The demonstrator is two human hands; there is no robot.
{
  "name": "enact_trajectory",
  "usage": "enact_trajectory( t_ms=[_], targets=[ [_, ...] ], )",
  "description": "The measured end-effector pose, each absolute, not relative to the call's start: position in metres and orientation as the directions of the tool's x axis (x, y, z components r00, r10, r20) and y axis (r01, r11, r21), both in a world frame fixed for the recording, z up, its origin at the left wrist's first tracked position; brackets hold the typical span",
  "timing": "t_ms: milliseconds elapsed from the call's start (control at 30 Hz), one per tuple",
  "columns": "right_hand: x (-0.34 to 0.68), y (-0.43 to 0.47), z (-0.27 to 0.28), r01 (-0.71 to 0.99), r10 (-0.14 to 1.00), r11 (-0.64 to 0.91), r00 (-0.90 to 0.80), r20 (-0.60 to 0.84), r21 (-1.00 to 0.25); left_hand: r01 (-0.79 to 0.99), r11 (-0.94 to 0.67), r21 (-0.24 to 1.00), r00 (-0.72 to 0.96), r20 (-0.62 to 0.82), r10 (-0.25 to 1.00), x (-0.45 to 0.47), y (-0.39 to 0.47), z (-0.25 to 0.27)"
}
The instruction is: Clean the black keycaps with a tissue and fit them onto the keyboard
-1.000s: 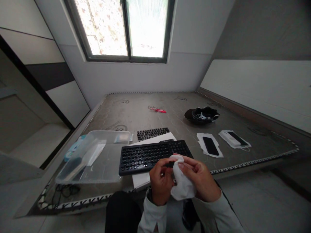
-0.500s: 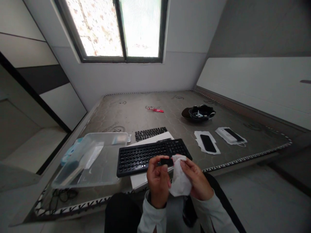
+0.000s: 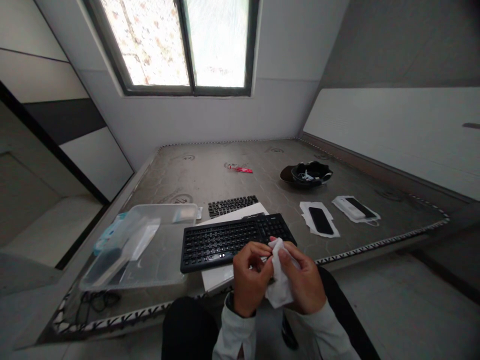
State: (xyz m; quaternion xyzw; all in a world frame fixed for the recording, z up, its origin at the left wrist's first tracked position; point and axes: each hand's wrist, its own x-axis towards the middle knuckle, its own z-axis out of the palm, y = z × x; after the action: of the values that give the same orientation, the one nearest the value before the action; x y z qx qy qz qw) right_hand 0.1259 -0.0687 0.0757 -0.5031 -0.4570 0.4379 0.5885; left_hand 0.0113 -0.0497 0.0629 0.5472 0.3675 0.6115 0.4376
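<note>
My right hand [image 3: 305,280] is closed around a crumpled white wipe [image 3: 279,285], thumb pressed on its upper part. My left hand [image 3: 250,280] meets it from the left, thumb and fingers pinched together at the wipe's edge. Whatever small dark thing lies between those fingertips is mostly hidden. Both hands hover over the near edge of the bed, just in front of a black keyboard [image 3: 221,242]. That keyboard rests at a slant on a white flat box or board [image 3: 217,277]. Behind it lies a smaller black panel of keys [image 3: 232,205].
A clear plastic tub [image 3: 157,285] stands left, with papers inside and a black cable [image 3: 99,300] by it. To the right, a black phone [image 3: 320,221] lies on a white cloth, near another dark device [image 3: 360,207]. Farther back are a cap [image 3: 309,176] and a red wrapper [image 3: 243,170].
My hands have come closer together, the left moving slightly right. The wipe is now bunched tighter, and the dark thing seen between the fingers earlier is mostly covered.
</note>
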Motion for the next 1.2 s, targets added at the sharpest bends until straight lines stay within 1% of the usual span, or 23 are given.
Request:
enact_trajectory(
  t_ms=[67,133,200,300,333,400,467,567,700,800,867,967,1033,1100,1200],
  targets=[
    [0.128,-0.068,0.077,0.038,0.964,0.159,0.211,0.163,-0.987,-0.132,-0.286,0.949,0.071,0.296,0.952,0.008,-0.049,0.065],
    [0.129,-0.068,0.077,0.094,0.957,0.188,0.207,0.204,-0.978,-0.128,-0.219,0.967,0.147,0.237,0.960,0.005,-0.048,0.066],
    [0.130,-0.067,0.077,0.114,0.953,0.197,0.208,0.218,-0.974,-0.119,-0.169,0.979,0.193,0.189,0.963,0.003,-0.048,0.066],
    [0.130,-0.065,0.074,0.092,0.945,0.199,0.245,0.216,-0.976,-0.102,-0.138,0.985,0.191,0.156,0.969,0.003,-0.048,0.068],
    [0.130,-0.064,0.073,0.069,0.946,0.186,0.259,0.197,-0.980,-0.094,-0.137,0.986,0.187,0.153,0.970,0.003,-0.048,0.068],
    [0.131,-0.062,0.071,-0.008,0.955,0.119,0.276,0.112,-0.993,-0.062,-0.160,0.985,0.172,0.169,0.970,0.005,-0.048,0.069],
    [0.133,-0.061,0.069,-0.119,0.962,0.016,0.273,-0.017,-0.993,-0.004,-0.226,0.974,0.145,0.224,0.964,0.008,-0.049,0.069],
    [0.135,-0.059,0.069,-0.315,0.952,-0.101,0.247,-0.184,-0.944,0.063,-0.339,0.939,0.081,0.334,0.939,0.012,-0.051,0.070],
    [0.133,-0.058,0.070,-0.493,0.931,-0.103,0.257,-0.258,-0.864,0.053,-0.395,0.917,0.032,0.394,0.919,0.018,-0.055,0.072],
    [0.130,-0.058,0.072,-0.579,0.918,-0.089,0.268,-0.293,-0.810,0.047,-0.410,0.911,0.020,0.409,0.912,0.020,-0.056,0.073],
    [0.129,-0.059,0.073,-0.608,0.918,-0.056,0.281,-0.281,-0.792,0.026,-0.415,0.909,0.018,0.415,0.910,0.021,-0.057,0.073],
    [0.131,-0.061,0.071,-0.594,0.897,0.030,0.370,-0.241,-0.804,-0.029,-0.373,0.927,0.007,0.373,0.928,0.020,-0.057,0.071],
    [0.134,-0.062,0.069,-0.540,0.869,0.069,0.445,-0.216,-0.839,-0.050,-0.321,0.946,0.002,0.322,0.947,0.020,-0.057,0.070],
    [0.136,-0.064,0.068,-0.435,0.864,0.063,0.474,-0.169,-0.898,-0.045,-0.267,0.963,0.017,0.268,0.963,0.019,-0.056,0.069],
    [0.137,-0.066,0.071,-0.178,0.925,0.074,0.381,0.001,-0.981,0.018,-0.235,0.972,0.017,0.235,0.972,0.016,-0.054,0.066]
  ],
)
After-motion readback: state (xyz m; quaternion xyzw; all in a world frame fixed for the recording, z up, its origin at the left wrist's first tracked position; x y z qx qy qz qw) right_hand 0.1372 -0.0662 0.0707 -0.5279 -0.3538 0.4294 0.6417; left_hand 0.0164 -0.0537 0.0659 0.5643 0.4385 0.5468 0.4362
